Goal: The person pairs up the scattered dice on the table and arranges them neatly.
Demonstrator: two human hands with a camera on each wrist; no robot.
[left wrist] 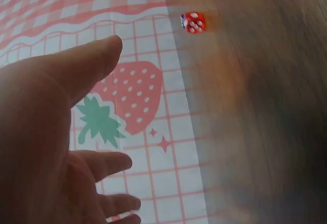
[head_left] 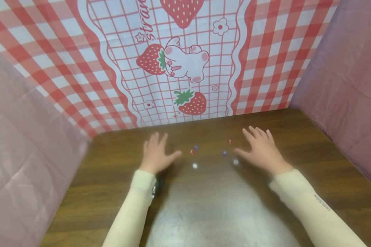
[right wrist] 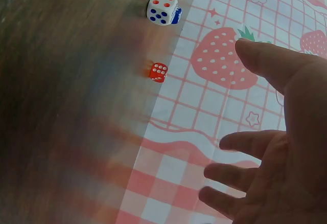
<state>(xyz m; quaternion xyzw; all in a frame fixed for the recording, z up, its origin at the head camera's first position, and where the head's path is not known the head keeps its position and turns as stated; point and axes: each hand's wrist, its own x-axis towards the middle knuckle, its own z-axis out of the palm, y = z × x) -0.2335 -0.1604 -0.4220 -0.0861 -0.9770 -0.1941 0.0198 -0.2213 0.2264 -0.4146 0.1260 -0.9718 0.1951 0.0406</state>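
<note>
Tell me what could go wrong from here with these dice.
By the left hand, the red die and blue die sit close together, so picking up one might knock the other. Near the thumb of the right hand lies a white die, which a careless move could nudge away. The dice also look tiny beside the fingers, so one might slip from a pinch.

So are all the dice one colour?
No: the head view shows a white die, a red die and a blue die near the left hand.
</note>
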